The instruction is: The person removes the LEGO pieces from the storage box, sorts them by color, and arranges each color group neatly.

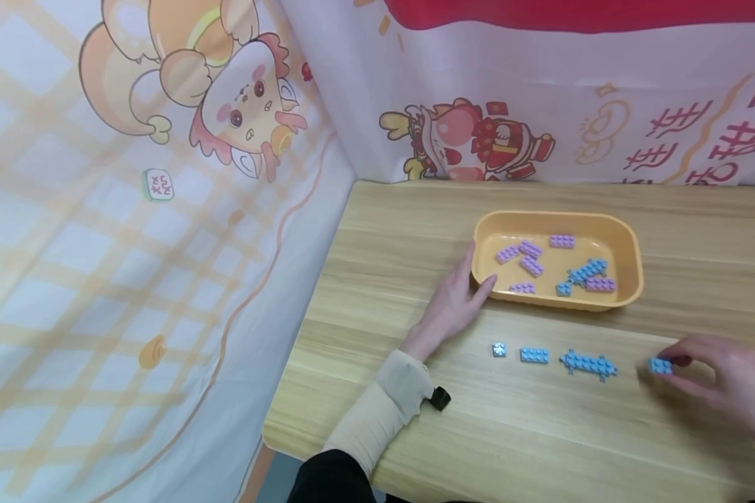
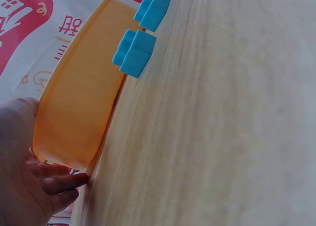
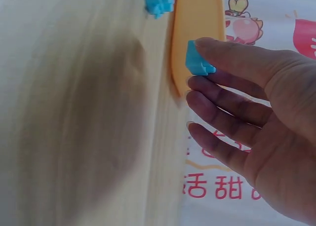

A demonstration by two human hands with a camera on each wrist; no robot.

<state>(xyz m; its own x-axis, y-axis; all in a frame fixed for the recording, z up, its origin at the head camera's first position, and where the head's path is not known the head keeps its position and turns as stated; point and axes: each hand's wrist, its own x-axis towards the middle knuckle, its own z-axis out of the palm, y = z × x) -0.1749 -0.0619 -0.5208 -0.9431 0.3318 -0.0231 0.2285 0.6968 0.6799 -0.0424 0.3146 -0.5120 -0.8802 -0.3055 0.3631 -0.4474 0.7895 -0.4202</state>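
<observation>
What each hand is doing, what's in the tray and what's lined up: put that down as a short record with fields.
left hand: rests against the left end of the yellow tray
right hand: pinches a small blue brick between thumb and fingers
row on table: small square brick, rectangular brick, long knobbed piece, left to right, all blue
in tray: six purple bricks, plus blue pieces
backdrop: printed cloth
</observation>
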